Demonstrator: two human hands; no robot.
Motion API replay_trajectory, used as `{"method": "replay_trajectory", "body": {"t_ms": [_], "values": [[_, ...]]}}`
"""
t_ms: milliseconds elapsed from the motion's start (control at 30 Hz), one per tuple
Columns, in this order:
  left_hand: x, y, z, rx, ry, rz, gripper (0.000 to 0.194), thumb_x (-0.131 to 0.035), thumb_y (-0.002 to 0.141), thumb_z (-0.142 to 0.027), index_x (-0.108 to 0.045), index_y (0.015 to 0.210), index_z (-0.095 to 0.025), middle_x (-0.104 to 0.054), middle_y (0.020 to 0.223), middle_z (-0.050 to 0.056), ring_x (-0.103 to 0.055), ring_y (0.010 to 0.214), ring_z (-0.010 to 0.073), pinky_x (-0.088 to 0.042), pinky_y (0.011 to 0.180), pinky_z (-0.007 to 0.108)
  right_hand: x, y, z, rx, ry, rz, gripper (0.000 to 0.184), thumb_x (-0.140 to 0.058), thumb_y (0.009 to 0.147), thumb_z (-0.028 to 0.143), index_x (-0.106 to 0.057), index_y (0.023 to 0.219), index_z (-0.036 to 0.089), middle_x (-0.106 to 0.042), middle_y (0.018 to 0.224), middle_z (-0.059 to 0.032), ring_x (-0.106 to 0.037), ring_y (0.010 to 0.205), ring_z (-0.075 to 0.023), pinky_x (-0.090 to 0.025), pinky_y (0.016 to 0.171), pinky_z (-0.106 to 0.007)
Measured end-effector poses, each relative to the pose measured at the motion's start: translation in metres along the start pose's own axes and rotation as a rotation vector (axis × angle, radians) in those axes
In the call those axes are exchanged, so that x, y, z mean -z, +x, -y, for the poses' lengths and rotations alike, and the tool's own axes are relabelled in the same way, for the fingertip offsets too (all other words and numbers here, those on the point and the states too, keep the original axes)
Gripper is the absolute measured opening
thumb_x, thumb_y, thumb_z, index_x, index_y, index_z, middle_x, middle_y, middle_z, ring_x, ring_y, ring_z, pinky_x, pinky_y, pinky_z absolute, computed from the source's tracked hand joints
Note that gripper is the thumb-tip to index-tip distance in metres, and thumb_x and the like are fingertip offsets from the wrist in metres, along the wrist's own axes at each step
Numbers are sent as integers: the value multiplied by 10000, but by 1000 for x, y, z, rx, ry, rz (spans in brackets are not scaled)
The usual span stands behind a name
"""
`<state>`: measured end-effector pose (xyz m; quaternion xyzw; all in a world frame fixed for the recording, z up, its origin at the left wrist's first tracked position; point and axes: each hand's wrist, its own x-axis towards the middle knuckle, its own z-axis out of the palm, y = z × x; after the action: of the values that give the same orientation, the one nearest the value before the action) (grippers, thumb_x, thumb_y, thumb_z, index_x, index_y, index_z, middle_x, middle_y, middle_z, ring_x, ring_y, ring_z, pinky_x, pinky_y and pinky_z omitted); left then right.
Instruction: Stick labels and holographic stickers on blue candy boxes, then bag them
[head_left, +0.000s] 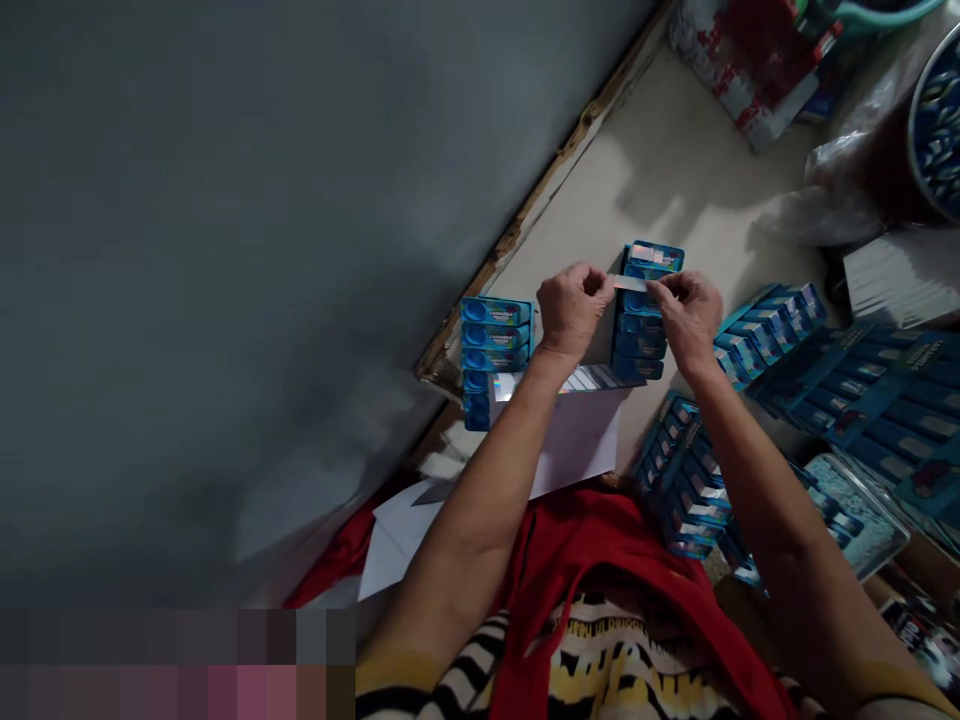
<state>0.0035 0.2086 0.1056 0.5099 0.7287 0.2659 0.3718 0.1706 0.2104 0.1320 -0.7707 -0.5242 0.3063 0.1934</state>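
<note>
Shiny strip [630, 284]: it could crease or twist, probably if the left hand [571, 310] and the right hand [688, 312] pull unequally.
Strip's place: between the hands, over the far part of the blue box row [642, 328]; contact with it cannot be told.
Left hand: pinches one end, left of the row.
Right hand: pinches the other end, at the row's right side.

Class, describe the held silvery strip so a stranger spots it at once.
On the pale table, find the blue boxes between the left grip and the right grip. Over the upper ones runs a silvery strip, the only strip pinched at both ends.
</note>
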Motion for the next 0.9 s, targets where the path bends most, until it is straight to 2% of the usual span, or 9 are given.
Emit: {"method": "replay_trajectory", "body": {"t_ms": [100, 233, 400, 567, 800, 900], "values": [[-7, 12, 2, -27, 23, -20, 152, -718, 919, -292, -725, 792, -209, -792, 851, 54, -699, 818, 205, -494, 832, 309, -8, 10, -1, 33, -158, -37, 178, -681, 945, 379, -759, 885, 230, -712, 916, -47, -627, 875, -220, -492, 876, -376], [-10, 17, 8, -21, 17, -21, 128, -715, 914, -281, -727, 806, -213, -784, 836, 47, -696, 825, 211, -487, 821, 310, -12, 15, -5, 31, -232, -23, 219, -652, 971, 413, -780, 927, 241, -731, 945, -60, -637, 917, -242, -499, 890, -391], [-8, 15, 10, 14, -18, 25, 121, -731, 905, -277, -735, 809, -203, -777, 840, 52, -696, 835, 213, -473, 819, 313, -11, 16, -2, 16, -239, 7, 205, -649, 971, 395, -779, 944, 238, -737, 960, -65, -646, 943, -251, -498, 912, -409], [-10, 15, 12, 25, -12, 14, 147, -732, 914, -305, -746, 813, -199, -781, 841, 52, -694, 812, 207, -475, 821, 314, -12, 18, 0, -17, -236, 55, 197, -644, 973, 369, -772, 977, 220, -725, 1000, -74, -650, 980, -261, -483, 946, -422], [-17, 19, 15, 26, -32, 11, 141, -740, 894, -300, -736, 793, -202, -779, 823, 51, -695, 820, 211, -487, 834, 316, -19, 21, -8, 31, -246, 14, 181, -621, 977, 390, -697, 896, 247, -696, 964, -63, -619, 974, -258, -491, 913, -404], [-29, 23, 19, 56, -122, 56, 144, -742, 883, -304, -728, 789, -195, -773, 826, 54, -684, 802, 198, -493, 819, 308, -20, 26, -18, -13, -223, -14, 162, -681, 932, 401, -632, 920, 247, -655, 1005, -57, -594, 999, -252, -479, 923, -394]]}}
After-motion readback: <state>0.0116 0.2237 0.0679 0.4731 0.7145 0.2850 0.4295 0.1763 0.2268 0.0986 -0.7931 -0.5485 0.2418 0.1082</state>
